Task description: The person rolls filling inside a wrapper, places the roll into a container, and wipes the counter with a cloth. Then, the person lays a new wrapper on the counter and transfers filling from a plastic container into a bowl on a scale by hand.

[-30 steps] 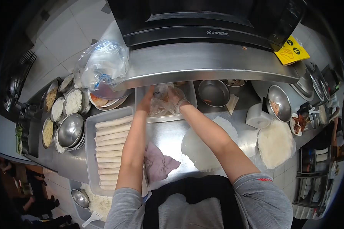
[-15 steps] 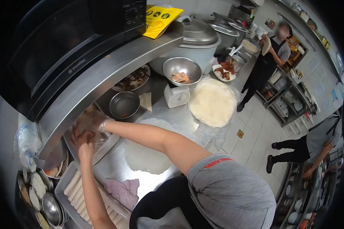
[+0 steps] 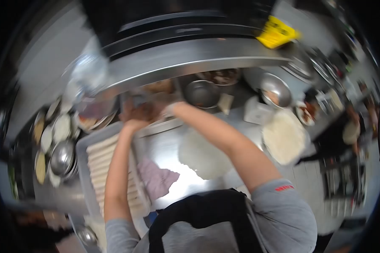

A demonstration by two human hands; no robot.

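Observation:
Both my hands reach into a pale rectangular tray [image 3: 160, 127] under the metal shelf. My left hand [image 3: 136, 113] is bare and over the tray's left part; motion blur hides how its fingers lie. My right hand [image 3: 164, 107], in a clear plastic glove, is beside it to the right, its fingers blurred and partly hidden. Something brownish [image 3: 160, 87] lies at the back of the tray, too smeared to name. Close by on the left, a grey bin [image 3: 83, 158] holds several rows of pale dough rolls [image 3: 100, 168]. A crumpled pink cloth [image 3: 157, 179] lies beside the bin.
A metal shelf [image 3: 198, 61] with a black microwave [image 3: 177, 21] overhangs the hands. On the right stand a dark bowl [image 3: 202, 93], a white scale [image 3: 257, 110], a metal bowl [image 3: 275, 89] and a round stack of dough sheets [image 3: 284, 137]. A co-worker [image 3: 337, 135] stands far right.
My view has swung left, so the counter looks level and the microwave sits at the top. Both hands stay in the tray under the shelf. The second co-worker at lower right is out of view.

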